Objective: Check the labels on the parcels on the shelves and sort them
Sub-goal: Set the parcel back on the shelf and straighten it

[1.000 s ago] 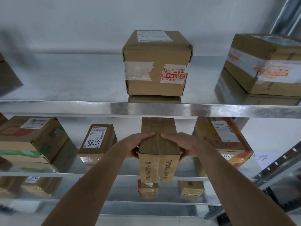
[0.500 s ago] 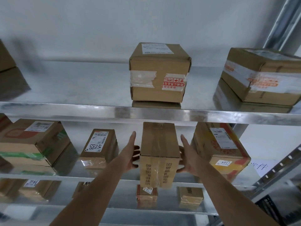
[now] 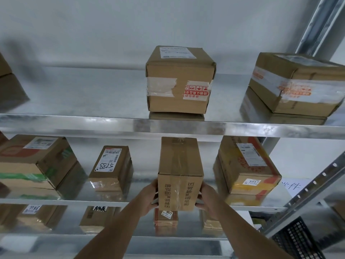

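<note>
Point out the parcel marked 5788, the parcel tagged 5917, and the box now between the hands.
parcel marked 5788 [image 3: 109, 159], head view, on its white top label.
parcel tagged 5917 [image 3: 252, 182], head view, on the small front tag.
box between the hands [image 3: 180, 161], head view, on its taped top face.

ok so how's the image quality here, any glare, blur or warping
Head view: glare streaks the front edge of the top shelf, which mirrors the taped box; wide-angle warping bends the upright post; the left-edge boxes look soft, while the 5788 label reads sharply.
</note>
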